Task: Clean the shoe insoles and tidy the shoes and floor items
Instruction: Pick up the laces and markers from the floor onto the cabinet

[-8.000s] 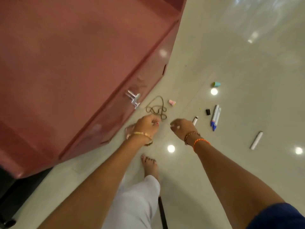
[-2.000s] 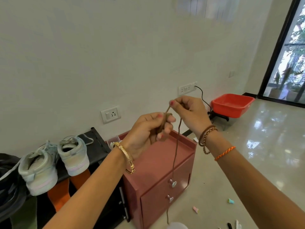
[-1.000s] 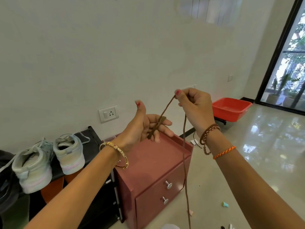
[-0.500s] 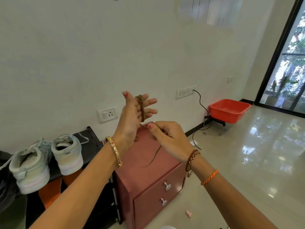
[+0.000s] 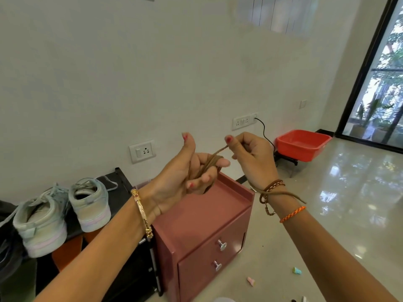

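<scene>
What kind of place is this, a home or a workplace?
Most likely a room in a home, perhaps near the entrance. Worn sneakers sit on a low black stand by the wall, beside a small pink drawer cabinet, and a glass door opens onto plants.

You face a plain white wall with 2 socket plates; below it a dusty-pink 2-drawer cabinet stands on glossy pale tile floor, daylight entering a black-framed glass door.
</scene>
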